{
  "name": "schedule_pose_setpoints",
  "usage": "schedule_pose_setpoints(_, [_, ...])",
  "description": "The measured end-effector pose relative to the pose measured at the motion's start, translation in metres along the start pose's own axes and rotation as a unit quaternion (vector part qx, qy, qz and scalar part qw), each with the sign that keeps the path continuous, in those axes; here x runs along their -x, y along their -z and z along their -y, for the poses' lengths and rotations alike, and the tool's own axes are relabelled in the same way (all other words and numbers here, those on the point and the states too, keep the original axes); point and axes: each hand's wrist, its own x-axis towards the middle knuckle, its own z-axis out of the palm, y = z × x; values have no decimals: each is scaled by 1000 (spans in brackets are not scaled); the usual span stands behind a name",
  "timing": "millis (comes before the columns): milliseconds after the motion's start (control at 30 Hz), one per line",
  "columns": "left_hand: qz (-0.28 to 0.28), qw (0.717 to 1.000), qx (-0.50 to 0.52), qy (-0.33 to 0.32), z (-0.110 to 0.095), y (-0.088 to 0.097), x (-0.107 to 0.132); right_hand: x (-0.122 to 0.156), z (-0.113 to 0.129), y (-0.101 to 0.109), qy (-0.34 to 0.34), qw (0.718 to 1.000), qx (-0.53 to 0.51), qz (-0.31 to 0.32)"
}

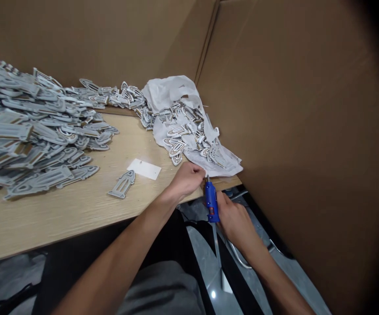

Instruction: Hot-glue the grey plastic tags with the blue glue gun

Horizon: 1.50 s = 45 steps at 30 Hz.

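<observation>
Looking down at a wood-look worktop (61, 218) boxed in by cardboard sheets (291, 109), with both hands right at the corner. Right hand (235, 221) has its fingers clamped round a blue hot glue gun (211, 202), nozzle pointing up by the worktop edge, with a long thin grey rod (217, 253) trailing below it. Left hand (186, 180) sits just beside the nozzle at the edge of some crumpled white paper (222, 168), fingers together, though I can't tell if they're pinching it. Small white-and-gold cutouts (179, 135) lie on that paper. Off to the left there's a big heap of grey arch-shaped pieces (28, 131), plus one loose arch (122, 184) and a white card (144, 169) lying nearer the hands.
</observation>
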Motion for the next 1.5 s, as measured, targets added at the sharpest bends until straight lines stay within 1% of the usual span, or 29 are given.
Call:
schedule_pose_setpoints(100, [5, 1000, 5, -4, -1, 1, 0, 3, -8, -2, 15, 998, -31, -44])
schedule_pose_setpoints(233, [15, 1000, 15, -11, 0, 2, 0, 10, -21, -2, 25, 983, -134, -122])
schedule_pose_setpoints(300, [14, 1000, 15, -16, 1, 2, 1, 10, -25, -2, 24, 966, -211, -147])
schedule_pose_setpoints(367, [13, 1000, 16, -18, 1, 2, 1, 7, -26, -4, 15, 937, -312, -155])
schedule_pose_setpoints(400, [13, 1000, 16, -17, 1, 3, 1, 4, -26, -6, 5, 914, -381, -141])
schedule_pose_setpoints(433, [15, 1000, 16, -15, 1, 3, 1, 1, -25, -8, -4, 881, -460, -114])
schedule_pose_setpoints(467, [17, 1000, 16, -14, 1, 3, 1, -3, -24, -11, -13, 836, -542, -79])
schedule_pose_setpoints(533, [23, 1000, 13, -16, 2, 3, 0, -10, -22, -17, -27, 725, -688, -16])
schedule_pose_setpoints(567, [26, 999, 13, -19, 3, 4, 0, -14, -21, -20, -34, 671, -740, -2])
schedule_pose_setpoints(600, [28, 999, 12, -24, 3, 4, 0, -17, -21, -22, -43, 628, -777, 0])
schedule_pose_setpoints(633, [30, 999, 13, -28, 4, 4, 0, -20, -21, -23, -54, 594, -803, 2])
schedule_pose_setpoints(700, [28, 999, 17, -31, 4, 4, 0, -24, -23, -24, -68, 546, -834, 20])
schedule_pose_setpoints(767, [16, 999, 32, -21, 3, 3, 0, -27, -26, -24, -63, 511, -856, 44])
schedule_pose_setpoints(833, [2, 999, 51, -4, 1, 3, 0, -30, -28, -25, -51, 483, -872, 58])
schedule_pose_setpoints(900, [-6, 998, 65, 3, -1, 2, 0, -32, -27, -27, -43, 464, -883, 61])
schedule_pose_setpoints(967, [-8, 998, 66, 1, -2, 1, 0, -34, -25, -30, -41, 457, -887, 55])
schedule_pose_setpoints(1033, [-14, 998, 60, 3, -2, 0, 0, -35, -21, -31, -41, 457, -887, 40])
schedule_pose_setpoints(1067, [-18, 998, 58, 5, -1, 0, 0, -34, -19, -32, -42, 462, -885, 33])
schedule_pose_setpoints(1133, [-26, 998, 59, 8, 0, -1, -1, -33, -14, -32, -47, 481, -875, 17])
schedule_pose_setpoints(1200, [-27, 997, 67, 7, 1, -2, -1, -31, -10, -33, -56, 511, -858, -4])
schedule_pose_setpoints(1333, [-23, 997, 71, 2, 2, -3, -2, -28, -5, -37, -67, 593, -801, -53])
schedule_pose_setpoints(1500, [-12, 998, 55, 2, 3, -1, -1, -27, -4, -35, -63, 696, -712, -66])
